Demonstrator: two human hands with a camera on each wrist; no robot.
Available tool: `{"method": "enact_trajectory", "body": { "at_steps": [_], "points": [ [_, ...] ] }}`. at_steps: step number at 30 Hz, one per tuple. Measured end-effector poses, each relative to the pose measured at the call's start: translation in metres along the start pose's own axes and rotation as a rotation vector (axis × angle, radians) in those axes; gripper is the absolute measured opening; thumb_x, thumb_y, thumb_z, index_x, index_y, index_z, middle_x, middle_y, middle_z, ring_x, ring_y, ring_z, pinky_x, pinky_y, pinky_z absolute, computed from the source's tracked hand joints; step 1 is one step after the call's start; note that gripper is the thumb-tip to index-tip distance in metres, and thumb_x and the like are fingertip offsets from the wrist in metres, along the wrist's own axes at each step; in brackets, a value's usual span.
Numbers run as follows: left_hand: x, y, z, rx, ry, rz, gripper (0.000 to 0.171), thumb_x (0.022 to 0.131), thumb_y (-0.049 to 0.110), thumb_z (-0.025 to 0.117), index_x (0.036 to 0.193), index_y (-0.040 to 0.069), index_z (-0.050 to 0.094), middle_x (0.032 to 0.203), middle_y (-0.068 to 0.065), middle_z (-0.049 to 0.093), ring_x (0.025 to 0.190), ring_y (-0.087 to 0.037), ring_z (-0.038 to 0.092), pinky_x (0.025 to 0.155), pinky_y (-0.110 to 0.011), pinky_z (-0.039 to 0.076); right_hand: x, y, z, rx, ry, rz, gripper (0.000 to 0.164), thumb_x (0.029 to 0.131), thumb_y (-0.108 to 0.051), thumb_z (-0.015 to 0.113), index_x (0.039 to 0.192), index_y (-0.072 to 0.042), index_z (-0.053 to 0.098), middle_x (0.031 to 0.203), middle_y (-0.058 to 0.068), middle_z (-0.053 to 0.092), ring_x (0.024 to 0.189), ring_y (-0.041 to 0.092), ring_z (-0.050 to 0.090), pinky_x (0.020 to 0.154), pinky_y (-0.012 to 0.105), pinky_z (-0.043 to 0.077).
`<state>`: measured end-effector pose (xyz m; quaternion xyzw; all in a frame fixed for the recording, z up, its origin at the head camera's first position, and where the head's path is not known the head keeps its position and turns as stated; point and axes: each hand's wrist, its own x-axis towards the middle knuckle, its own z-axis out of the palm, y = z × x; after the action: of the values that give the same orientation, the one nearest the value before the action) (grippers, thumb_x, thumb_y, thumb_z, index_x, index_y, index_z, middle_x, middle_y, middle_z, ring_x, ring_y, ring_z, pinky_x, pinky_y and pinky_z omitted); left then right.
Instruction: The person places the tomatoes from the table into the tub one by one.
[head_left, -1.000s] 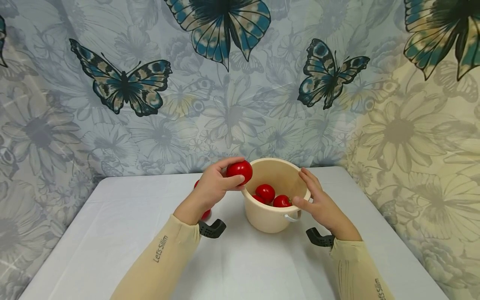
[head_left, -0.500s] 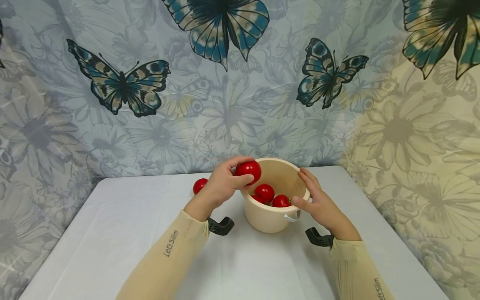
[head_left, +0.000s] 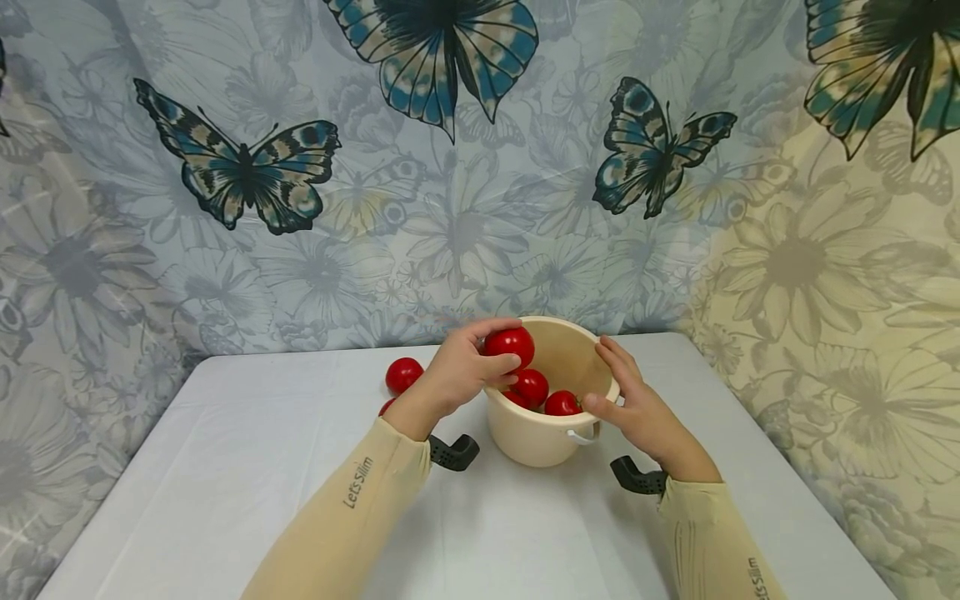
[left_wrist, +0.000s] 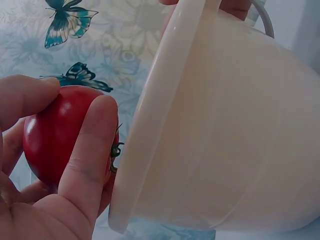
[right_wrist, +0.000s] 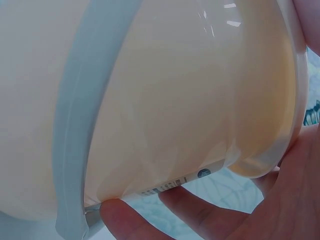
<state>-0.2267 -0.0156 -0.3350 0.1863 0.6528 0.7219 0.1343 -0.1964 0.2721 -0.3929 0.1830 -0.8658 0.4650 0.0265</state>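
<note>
My left hand (head_left: 459,371) pinches a red tomato (head_left: 510,345) between thumb and fingers, over the left rim of a cream bucket (head_left: 534,443). In the left wrist view the tomato (left_wrist: 55,140) has its green stem end facing the bucket's rim (left_wrist: 150,115). Several tomatoes (head_left: 562,403) lie inside the bucket, some partly hidden by the rim and the held one. On the bucket's right side my right hand (head_left: 651,421) grips the rim, thumb at the front. Seen from the right wrist, its fingers (right_wrist: 210,215) curve along the outer wall (right_wrist: 165,100), near a printed label.
Left of the bucket, a tomato (head_left: 403,375) lies on the white table (head_left: 225,467), and another (head_left: 386,407) is mostly hidden behind my left wrist. A pale handle (head_left: 583,436) hangs down the bucket's front. Butterfly-patterned fabric (head_left: 465,225) rises behind the table.
My left hand has moved right with the tomato, from beside the bucket to over its opening. The tomatoes on the table have come into clearer view. My right hand stays on the bucket.
</note>
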Motion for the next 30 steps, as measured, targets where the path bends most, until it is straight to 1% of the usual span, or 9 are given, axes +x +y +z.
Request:
{"method": "enact_trajectory", "body": {
  "at_steps": [6, 8, 11, 13, 15, 18, 25, 30],
  "points": [
    [0.0007, -0.0013, 0.0022, 0.029, 0.001, -0.005, 0.051, 0.091, -0.003, 0.066, 0.139, 0.013, 0.059, 0.13, -0.016, 0.055, 0.107, -0.031, 0.062, 0.081, -0.04, 0.059, -0.0002, -0.0002, 0.0002, 0.007, 0.0, -0.002, 0.086, 0.094, -0.032, 0.068, 0.16, -0.011, 0.017, 0.165, 0.0, 0.003, 0.148, 0.036, 0.002, 0.108, 0.072, 0.019],
    [0.0016, -0.0024, 0.0015, 0.036, 0.008, -0.004, 0.051, 0.092, -0.003, 0.066, 0.14, 0.013, 0.058, 0.131, -0.016, 0.056, 0.106, -0.033, 0.063, 0.081, -0.041, 0.059, -0.0003, 0.0, 0.0002, 0.014, -0.001, -0.004, 0.086, 0.094, -0.032, 0.068, 0.16, -0.011, 0.017, 0.165, 0.001, 0.002, 0.148, 0.036, 0.002, 0.109, 0.071, 0.019],
    [0.0025, -0.0035, -0.0002, 0.026, 0.021, 0.004, 0.05, 0.093, -0.002, 0.064, 0.14, 0.01, 0.057, 0.136, -0.018, 0.054, 0.115, -0.036, 0.06, 0.083, -0.044, 0.058, -0.0003, 0.0003, 0.0001, 0.019, 0.001, -0.006, 0.085, 0.094, -0.031, 0.069, 0.16, -0.011, 0.018, 0.165, 0.003, 0.003, 0.148, 0.035, 0.001, 0.109, 0.071, 0.019],
    [0.0026, -0.0039, -0.0013, -0.001, 0.027, 0.013, 0.05, 0.092, -0.004, 0.064, 0.141, 0.007, 0.056, 0.141, -0.021, 0.05, 0.124, -0.038, 0.054, 0.084, -0.045, 0.057, -0.0002, 0.0006, 0.0001, 0.019, 0.003, -0.01, 0.084, 0.094, -0.028, 0.069, 0.16, -0.01, 0.019, 0.165, 0.003, 0.003, 0.148, 0.036, 0.001, 0.109, 0.072, 0.018],
    [0.0022, -0.0036, -0.002, -0.028, 0.03, 0.02, 0.05, 0.092, -0.005, 0.064, 0.14, 0.005, 0.055, 0.146, -0.023, 0.045, 0.134, -0.038, 0.044, 0.085, -0.045, 0.057, 0.0, 0.0006, 0.0002, 0.017, 0.004, -0.011, 0.083, 0.094, -0.027, 0.068, 0.16, -0.01, 0.019, 0.165, 0.003, 0.003, 0.148, 0.036, 0.002, 0.108, 0.072, 0.018],
    [0.0015, -0.003, -0.0027, -0.056, 0.032, 0.025, 0.051, 0.091, -0.007, 0.064, 0.14, 0.003, 0.055, 0.149, -0.025, 0.04, 0.139, -0.04, 0.037, 0.084, -0.043, 0.057, 0.0003, 0.0004, 0.0004, 0.018, 0.003, -0.011, 0.083, 0.095, -0.025, 0.067, 0.16, -0.009, 0.019, 0.165, 0.003, 0.003, 0.148, 0.037, 0.002, 0.108, 0.072, 0.019],
    [-0.001, -0.0019, -0.003, -0.062, 0.041, 0.016, 0.051, 0.091, -0.008, 0.064, 0.14, 0.003, 0.055, 0.149, -0.024, 0.039, 0.139, -0.04, 0.036, 0.084, -0.043, 0.057, -0.0005, 0.0007, 0.0005, 0.011, 0.0, -0.015, 0.084, 0.096, -0.028, 0.067, 0.16, -0.009, 0.017, 0.165, 0.002, 0.002, 0.149, 0.035, 0.001, 0.11, 0.07, 0.019],
    [-0.0008, -0.0038, -0.0043, -0.07, 0.052, 0.017, 0.048, 0.092, -0.007, 0.064, 0.139, 0.002, 0.056, 0.148, -0.022, 0.041, 0.137, -0.039, 0.038, 0.088, -0.049, 0.054, -0.0003, 0.0012, 0.0002, 0.015, -0.001, -0.023, 0.083, 0.096, -0.025, 0.067, 0.16, -0.009, 0.017, 0.165, 0.001, 0.002, 0.149, 0.035, 0.0, 0.11, 0.069, 0.017]
  ]
}}
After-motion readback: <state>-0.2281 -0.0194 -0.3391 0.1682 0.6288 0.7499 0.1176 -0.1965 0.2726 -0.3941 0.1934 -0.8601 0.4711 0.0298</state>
